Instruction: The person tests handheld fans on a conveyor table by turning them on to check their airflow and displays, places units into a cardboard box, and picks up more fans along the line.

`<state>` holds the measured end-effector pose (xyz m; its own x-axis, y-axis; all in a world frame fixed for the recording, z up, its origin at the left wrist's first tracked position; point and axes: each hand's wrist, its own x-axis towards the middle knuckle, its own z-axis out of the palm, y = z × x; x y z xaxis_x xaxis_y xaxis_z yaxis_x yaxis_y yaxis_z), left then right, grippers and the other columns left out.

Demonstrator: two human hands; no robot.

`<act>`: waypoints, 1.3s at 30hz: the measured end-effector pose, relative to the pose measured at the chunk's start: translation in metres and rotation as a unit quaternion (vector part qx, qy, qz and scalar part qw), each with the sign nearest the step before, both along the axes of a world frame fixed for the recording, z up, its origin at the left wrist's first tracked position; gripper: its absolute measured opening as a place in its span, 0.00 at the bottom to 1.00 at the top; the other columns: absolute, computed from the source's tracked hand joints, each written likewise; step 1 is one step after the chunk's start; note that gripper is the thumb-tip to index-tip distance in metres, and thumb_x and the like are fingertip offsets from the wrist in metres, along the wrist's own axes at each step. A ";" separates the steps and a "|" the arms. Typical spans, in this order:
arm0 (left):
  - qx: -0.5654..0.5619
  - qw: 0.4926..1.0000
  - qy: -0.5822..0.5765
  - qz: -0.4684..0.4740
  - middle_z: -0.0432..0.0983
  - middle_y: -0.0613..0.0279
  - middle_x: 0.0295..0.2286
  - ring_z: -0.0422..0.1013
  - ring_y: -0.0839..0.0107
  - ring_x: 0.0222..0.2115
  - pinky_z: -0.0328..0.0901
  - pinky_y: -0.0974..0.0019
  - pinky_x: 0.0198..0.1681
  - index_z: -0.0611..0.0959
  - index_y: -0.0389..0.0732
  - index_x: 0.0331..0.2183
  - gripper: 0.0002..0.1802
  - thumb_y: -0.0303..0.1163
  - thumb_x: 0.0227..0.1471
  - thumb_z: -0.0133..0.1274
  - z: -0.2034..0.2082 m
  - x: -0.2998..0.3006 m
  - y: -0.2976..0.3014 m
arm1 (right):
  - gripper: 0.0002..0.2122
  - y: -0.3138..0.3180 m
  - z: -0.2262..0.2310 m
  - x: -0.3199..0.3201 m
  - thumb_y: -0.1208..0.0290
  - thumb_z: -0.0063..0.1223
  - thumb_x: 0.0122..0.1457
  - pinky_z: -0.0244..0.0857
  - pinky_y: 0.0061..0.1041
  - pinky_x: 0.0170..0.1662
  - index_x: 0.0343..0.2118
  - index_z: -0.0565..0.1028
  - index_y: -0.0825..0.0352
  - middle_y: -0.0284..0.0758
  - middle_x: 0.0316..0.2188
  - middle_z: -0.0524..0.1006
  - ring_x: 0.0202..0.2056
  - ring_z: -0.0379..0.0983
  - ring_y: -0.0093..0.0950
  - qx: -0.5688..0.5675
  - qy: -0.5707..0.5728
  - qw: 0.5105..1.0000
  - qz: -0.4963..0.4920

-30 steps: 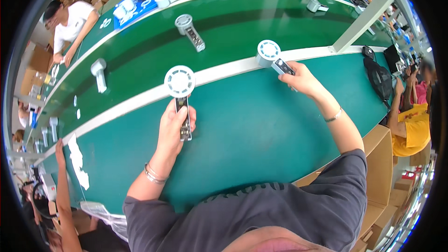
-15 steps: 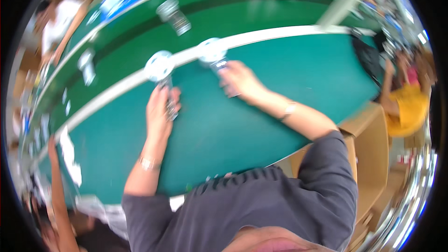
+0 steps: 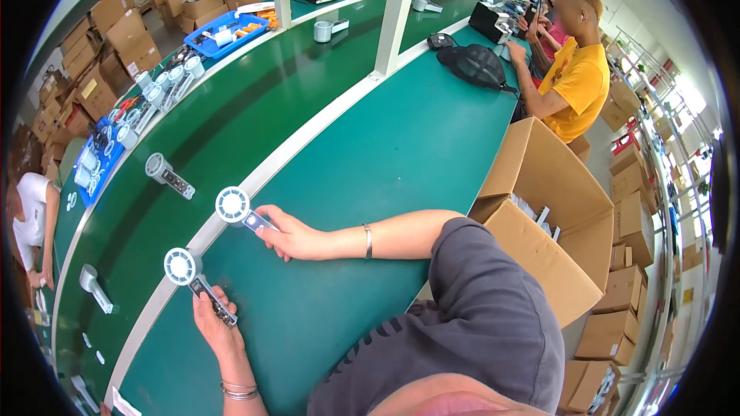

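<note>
At the lower left of the frame, the left hand (image 3: 213,322) is closed around the handle of one fan (image 3: 182,266). The round head sits beyond the fingers, up and to the left; the handle's open face, dark parts inside, slants down to the right across the hand. Above it, left of the frame's centre, the right hand (image 3: 291,236) grips the handle of another fan (image 3: 232,205) between thumb and fingers, its head also to the upper left of the hand. Both heads overlap the white rail (image 3: 287,159) in view; whether they touch it I cannot tell. The green desk (image 3: 362,177) spreads to the right, with an open carton (image 3: 532,266) beside its edge holding pale pieces. Past the rail, on the green belt (image 3: 247,112), a third fan (image 3: 159,167) lies at left. A black bag (image 3: 476,66) rests on the desk at upper right; a blue tray (image 3: 202,49) stands at upper left.
</note>
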<state>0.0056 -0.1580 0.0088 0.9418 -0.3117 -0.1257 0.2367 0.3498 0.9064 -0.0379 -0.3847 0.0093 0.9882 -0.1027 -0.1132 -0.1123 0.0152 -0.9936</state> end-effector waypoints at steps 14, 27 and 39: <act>-0.006 0.999 -0.039 -0.004 0.69 0.64 0.26 0.62 0.82 0.22 0.60 0.79 0.22 0.69 0.35 0.39 0.13 0.33 0.55 0.43 -0.001 0.008 0.002 | 0.23 -0.002 -0.008 0.006 0.64 0.44 0.57 0.61 0.18 0.18 0.52 0.53 0.65 0.33 0.24 0.68 0.18 0.64 0.18 0.032 -0.001 0.999 -0.040; -0.047 0.999 -0.022 0.017 0.70 0.64 0.25 0.63 0.81 0.22 0.61 0.79 0.23 0.69 0.37 0.40 0.12 0.31 0.53 0.46 -0.007 0.013 0.000 | 0.22 -0.003 -0.003 0.008 0.68 0.42 0.58 0.62 0.18 0.19 0.53 0.53 0.67 0.34 0.25 0.69 0.19 0.64 0.19 0.012 0.013 0.999 -0.032; 0.004 1.000 -0.027 0.016 0.67 0.64 0.29 0.62 0.82 0.25 0.58 0.80 0.23 0.64 0.37 0.50 0.20 0.34 0.56 0.39 -0.004 0.001 0.002 | 0.23 -0.001 -0.003 0.002 0.67 0.45 0.56 0.61 0.18 0.18 0.51 0.53 0.69 0.33 0.23 0.67 0.18 0.64 0.19 0.016 -0.014 1.000 -0.001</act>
